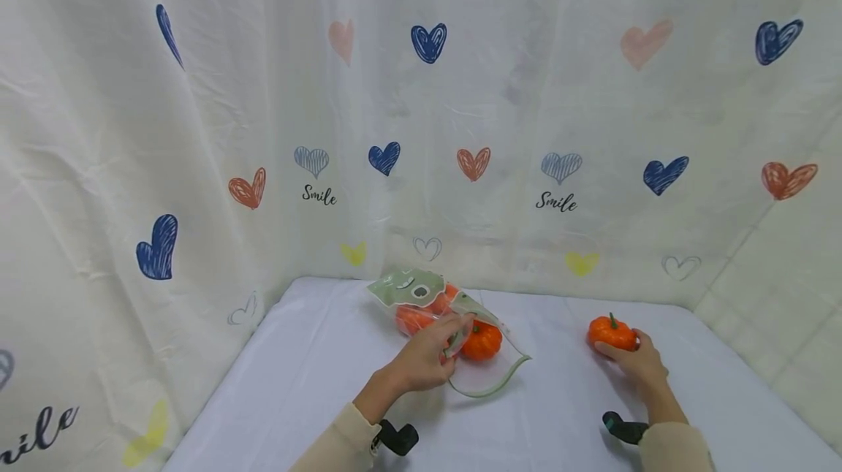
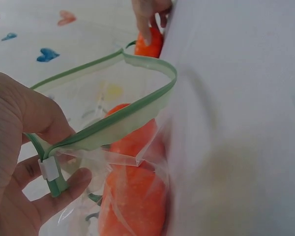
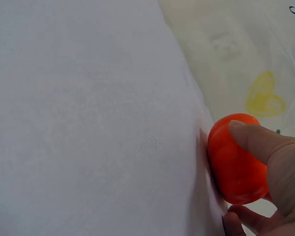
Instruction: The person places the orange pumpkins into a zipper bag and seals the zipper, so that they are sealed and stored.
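Observation:
My left hand (image 1: 426, 356) pinches the edge of a clear zip bag (image 1: 483, 381) with green trim and a cartoon face. In the left wrist view, the bag's mouth gapes, and a white slider (image 2: 49, 168) sits on the trim between my fingers. Several orange pumpkins (image 2: 137, 201) lie inside, seen through the plastic. Off to the right, my right hand (image 1: 641, 368) grips another small orange pumpkin (image 1: 610, 331) with a green stem, thumb on one side. In the right wrist view this pumpkin (image 3: 236, 160) is at the cloth surface; fingers beneath it are partly hidden.
A white cloth covers the table (image 1: 546, 413). Behind it hangs a pale curtain (image 1: 500, 107) printed with hearts and the word "Smile". Black wrist-worn devices (image 1: 397, 438) show at both sleeves.

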`<state>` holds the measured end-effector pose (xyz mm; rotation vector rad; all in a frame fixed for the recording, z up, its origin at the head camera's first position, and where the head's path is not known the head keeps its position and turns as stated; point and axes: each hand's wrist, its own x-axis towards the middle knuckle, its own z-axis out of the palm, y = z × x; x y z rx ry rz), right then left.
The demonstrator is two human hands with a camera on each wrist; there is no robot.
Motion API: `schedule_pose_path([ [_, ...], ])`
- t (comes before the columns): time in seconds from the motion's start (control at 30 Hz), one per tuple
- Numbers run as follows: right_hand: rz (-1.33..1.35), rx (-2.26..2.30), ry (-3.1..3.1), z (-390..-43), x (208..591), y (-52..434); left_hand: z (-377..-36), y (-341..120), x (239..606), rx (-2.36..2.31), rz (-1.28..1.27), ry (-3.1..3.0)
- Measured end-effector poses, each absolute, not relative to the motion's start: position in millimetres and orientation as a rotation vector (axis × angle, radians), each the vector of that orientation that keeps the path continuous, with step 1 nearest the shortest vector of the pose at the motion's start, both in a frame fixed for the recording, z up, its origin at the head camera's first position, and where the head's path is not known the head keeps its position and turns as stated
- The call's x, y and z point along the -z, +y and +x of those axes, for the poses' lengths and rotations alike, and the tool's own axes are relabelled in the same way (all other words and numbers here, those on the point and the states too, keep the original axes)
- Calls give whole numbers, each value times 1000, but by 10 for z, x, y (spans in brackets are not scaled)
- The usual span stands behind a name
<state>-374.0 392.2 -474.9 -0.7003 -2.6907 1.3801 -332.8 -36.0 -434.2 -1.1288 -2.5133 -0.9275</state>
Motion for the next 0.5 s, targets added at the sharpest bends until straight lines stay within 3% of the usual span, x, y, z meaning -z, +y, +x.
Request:
schedule_pose_path([
  [0.5, -708, -1479, -2648, -3734, 4757, 3954, -3360, -375, 4357, 933, -1070, -2537],
])
